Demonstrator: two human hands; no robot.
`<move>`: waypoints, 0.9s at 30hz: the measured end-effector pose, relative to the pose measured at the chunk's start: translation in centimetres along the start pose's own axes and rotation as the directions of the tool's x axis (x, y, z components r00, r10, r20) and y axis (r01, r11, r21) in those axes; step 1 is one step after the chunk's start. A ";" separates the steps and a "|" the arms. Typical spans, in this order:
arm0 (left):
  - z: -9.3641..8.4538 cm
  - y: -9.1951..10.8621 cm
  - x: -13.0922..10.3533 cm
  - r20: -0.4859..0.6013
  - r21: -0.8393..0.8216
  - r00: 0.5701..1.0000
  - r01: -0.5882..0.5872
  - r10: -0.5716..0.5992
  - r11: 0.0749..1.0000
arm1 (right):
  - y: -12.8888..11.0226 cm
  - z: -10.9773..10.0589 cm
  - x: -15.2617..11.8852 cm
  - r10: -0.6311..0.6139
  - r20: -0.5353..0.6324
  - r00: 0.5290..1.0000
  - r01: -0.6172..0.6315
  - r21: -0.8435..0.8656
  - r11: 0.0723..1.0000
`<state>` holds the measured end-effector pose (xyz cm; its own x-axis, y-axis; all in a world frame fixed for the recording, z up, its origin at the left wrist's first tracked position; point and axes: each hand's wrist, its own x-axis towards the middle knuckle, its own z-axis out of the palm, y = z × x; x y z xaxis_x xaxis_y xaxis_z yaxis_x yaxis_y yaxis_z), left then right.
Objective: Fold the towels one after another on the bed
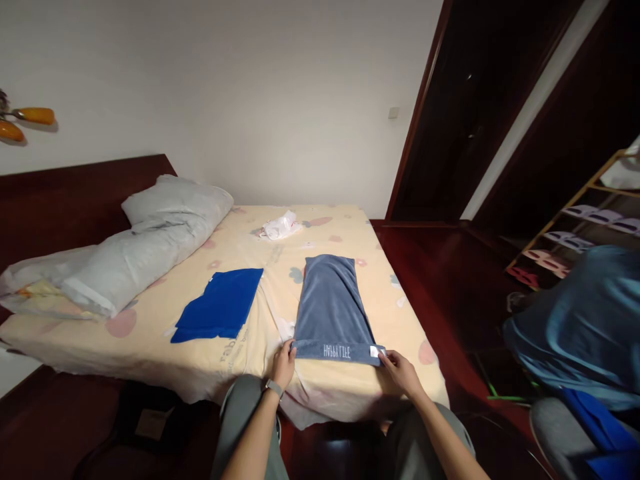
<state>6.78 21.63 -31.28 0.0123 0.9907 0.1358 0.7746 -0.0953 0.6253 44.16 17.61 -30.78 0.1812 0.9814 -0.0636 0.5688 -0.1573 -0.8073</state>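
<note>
A grey-blue towel [333,300] lies lengthwise on the bed, its near end a straight band with white lettering that appears upside down. My left hand [284,365] pinches the left corner of that band. At the right corner, beside a small white label [374,351], my right hand [400,370] grips the edge between thumb and fingers. A watch sits on my left wrist. To the left, apart from both hands, a bright blue folded cloth [220,305] rests flat on the sheet.
The bed [280,267] has a cream patterned sheet. A crumpled white plastic bag [281,227] lies toward the wall, and a wrapped grey bundle [155,233] lies by the headboard [85,193]. At right stand a shoe rack [565,227] and a blue-draped item [580,320].
</note>
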 end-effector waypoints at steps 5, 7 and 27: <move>-1.9 0.6 -1.9 0.023 0.028 1.000 -0.007 0.007 1.000 | 0.2 -0.2 -2.2 0.017 0.039 0.999 -0.015 -0.055 0.998; -2.0 0.7 -2.5 0.054 0.039 0.999 0.001 -0.004 0.999 | 0.6 -0.2 -2.7 0.026 0.069 0.997 -0.021 -0.079 0.997; -0.9 0.9 -0.5 0.153 0.176 0.957 0.220 -0.248 0.959 | 2.7 0.4 0.7 0.223 0.096 0.970 -0.218 -0.067 0.974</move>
<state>6.88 20.99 -30.06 -0.0834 0.9863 -0.1425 0.8571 0.1440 0.4947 45.46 17.91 -33.26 0.2256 0.9274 -0.2984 0.5679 -0.3741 -0.7332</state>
